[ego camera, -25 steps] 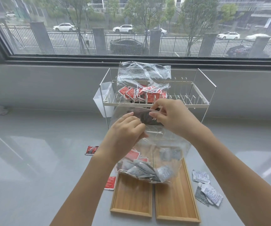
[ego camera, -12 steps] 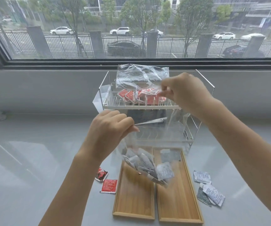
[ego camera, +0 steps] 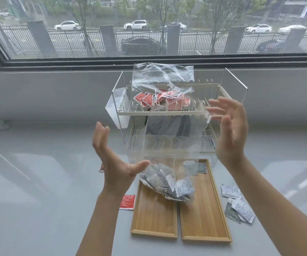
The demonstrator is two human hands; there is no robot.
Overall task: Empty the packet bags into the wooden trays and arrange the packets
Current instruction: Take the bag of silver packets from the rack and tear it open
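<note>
A clear plastic bag (ego camera: 169, 150) with several grey packets (ego camera: 167, 182) at its bottom stands upright over the far ends of two wooden trays, left (ego camera: 154, 222) and right (ego camera: 204, 222). My left hand (ego camera: 110, 159) is spread to the bag's left, thumb tip by its lower side. My right hand (ego camera: 230, 133) is spread to the right, fingers straight beside the bag's top corner. Neither hand grips it. A second clear bag (ego camera: 161, 82) with red packets (ego camera: 149, 98) lies on the wire rack's top shelf (ego camera: 222, 112).
One grey packet (ego camera: 202, 168) lies at the right tray's far end. Loose grey packets (ego camera: 239, 209) lie on the table right of the trays, a red packet (ego camera: 127, 202) left of them. A white holder (ego camera: 115, 109) hangs on the rack's left side. Behind is a window.
Both hands pinched the bag's top edge and pulled it apart; now they have let go and spread open on either side of it. The packets have sagged toward the trays.
</note>
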